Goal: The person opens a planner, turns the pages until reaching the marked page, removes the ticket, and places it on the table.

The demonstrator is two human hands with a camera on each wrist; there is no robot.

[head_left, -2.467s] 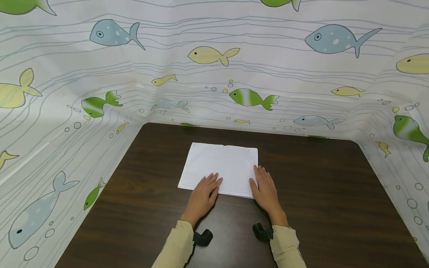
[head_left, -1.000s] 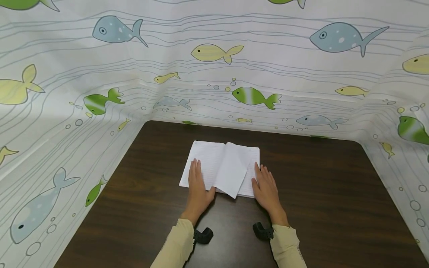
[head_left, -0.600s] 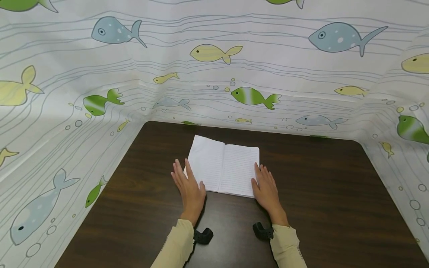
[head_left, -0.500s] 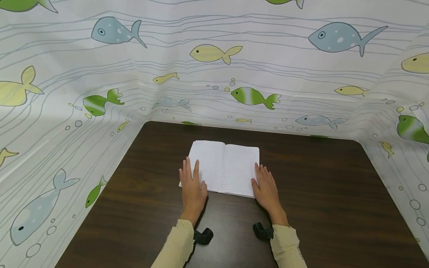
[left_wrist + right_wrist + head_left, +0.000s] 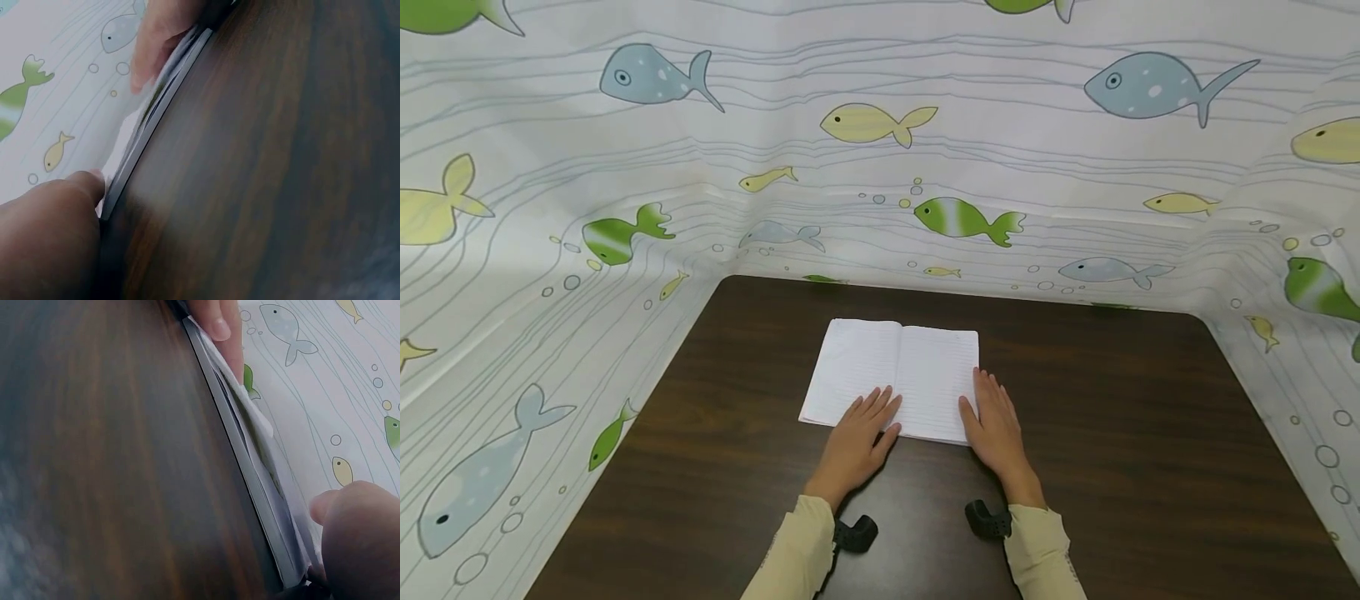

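An open notebook (image 5: 932, 367) with lined white pages lies flat on the dark table, both halves spread. My left hand (image 5: 853, 446) rests on the lower part of its left page, close to the spine, with fairly straight fingers pointing up and to the right. At the notebook's lower right edge my right hand (image 5: 997, 429) lies with fingers extended and thumb on the page. In the left wrist view, part of the left hand (image 5: 50, 237) is close to the notebook edge (image 5: 140, 140). The right wrist view shows the right hand (image 5: 362, 537) beside the pages (image 5: 240, 425), slightly separated along the edge.
A dark wood-grain table (image 5: 1112, 433) extends around the notebook. Fish-printed white sheeting (image 5: 865, 225) borders the table at the back and both sides. A black wrist device (image 5: 855, 533) sits on the left wrist, another device (image 5: 987, 520) on the right.
A page lifted partway over a second ago came down onto the left side. My left hand swept left with it, then moved back right toward the spine. The right hand stayed nearly still.
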